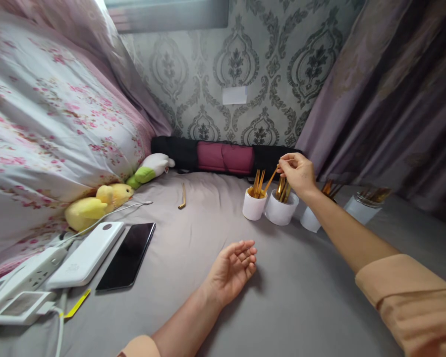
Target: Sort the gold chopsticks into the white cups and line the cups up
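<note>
My right hand (pixel 298 173) pinches a thin golden stick (pixel 271 179) whose lower end reaches into the left white cup (pixel 254 205), which holds more golden sticks. A second white cup (pixel 281 209) with sticks stands right beside it, under my hand. Two more white cups (pixel 309 220) (pixel 360 210) stand further right, partly behind my forearm. My left hand (pixel 233 267) rests palm up on the grey sheet (pixel 282 297), fingers loosely curled and holding nothing. One loose golden piece (pixel 183 196) lies on the sheet to the left.
A black phone (pixel 128 255), a white power bank (pixel 86 255) and a white power strip (pixel 18 282) lie at the left. Yellow and green plush toys (pixel 96 202) sit by a floral quilt (pixel 40 124). A black and maroon bolster (pixel 223 155) lines the wall. Curtains hang at right.
</note>
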Motion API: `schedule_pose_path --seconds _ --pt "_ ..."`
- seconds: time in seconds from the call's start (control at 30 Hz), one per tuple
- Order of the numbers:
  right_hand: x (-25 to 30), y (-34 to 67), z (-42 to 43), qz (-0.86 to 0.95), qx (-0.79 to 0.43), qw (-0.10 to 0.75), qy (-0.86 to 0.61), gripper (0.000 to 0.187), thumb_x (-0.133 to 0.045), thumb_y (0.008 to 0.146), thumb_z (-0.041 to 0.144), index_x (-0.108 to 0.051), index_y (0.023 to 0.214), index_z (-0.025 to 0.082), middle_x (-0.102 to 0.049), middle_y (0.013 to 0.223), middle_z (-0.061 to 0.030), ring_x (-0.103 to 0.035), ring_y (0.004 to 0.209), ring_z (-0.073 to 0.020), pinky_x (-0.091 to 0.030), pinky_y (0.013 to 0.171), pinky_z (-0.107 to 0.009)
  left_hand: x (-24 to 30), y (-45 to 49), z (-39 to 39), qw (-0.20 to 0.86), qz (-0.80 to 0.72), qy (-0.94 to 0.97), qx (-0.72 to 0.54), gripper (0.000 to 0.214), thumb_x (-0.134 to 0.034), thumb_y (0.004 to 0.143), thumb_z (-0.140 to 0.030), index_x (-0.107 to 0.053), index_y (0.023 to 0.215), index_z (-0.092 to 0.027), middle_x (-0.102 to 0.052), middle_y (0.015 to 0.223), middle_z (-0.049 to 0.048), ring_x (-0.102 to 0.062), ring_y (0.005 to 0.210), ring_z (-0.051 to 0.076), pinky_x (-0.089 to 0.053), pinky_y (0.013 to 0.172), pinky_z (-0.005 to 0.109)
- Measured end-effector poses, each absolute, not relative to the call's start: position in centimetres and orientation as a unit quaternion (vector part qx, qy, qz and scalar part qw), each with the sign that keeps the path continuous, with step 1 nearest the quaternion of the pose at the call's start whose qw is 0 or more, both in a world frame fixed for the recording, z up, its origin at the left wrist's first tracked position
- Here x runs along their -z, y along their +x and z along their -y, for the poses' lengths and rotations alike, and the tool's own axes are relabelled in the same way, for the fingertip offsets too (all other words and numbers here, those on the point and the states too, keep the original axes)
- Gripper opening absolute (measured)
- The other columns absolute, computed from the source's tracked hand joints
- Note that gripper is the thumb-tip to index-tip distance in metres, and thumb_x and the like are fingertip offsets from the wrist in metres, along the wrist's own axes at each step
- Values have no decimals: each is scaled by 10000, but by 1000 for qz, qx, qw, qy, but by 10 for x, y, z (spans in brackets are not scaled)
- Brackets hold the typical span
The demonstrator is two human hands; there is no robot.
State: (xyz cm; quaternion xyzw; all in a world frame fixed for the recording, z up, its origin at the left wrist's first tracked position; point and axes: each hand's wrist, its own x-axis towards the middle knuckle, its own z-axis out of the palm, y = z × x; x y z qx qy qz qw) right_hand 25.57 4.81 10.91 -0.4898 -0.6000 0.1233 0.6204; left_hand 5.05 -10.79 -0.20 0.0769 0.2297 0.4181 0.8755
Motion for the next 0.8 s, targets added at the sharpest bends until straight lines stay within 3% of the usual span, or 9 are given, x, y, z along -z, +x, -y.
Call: schedule_pose_path --seconds 0.8 --pt "-94 249 -55 612 -187 569 -517 177 -588 697 312 -561 782 159 -595 633 -3 -598 550 -102 -479 454 -187 -2 50 109 874 -241 79 -414 260 -600 707 -218 -587 925 -77 -590 775 67 -531 631 90 -417 591 196"
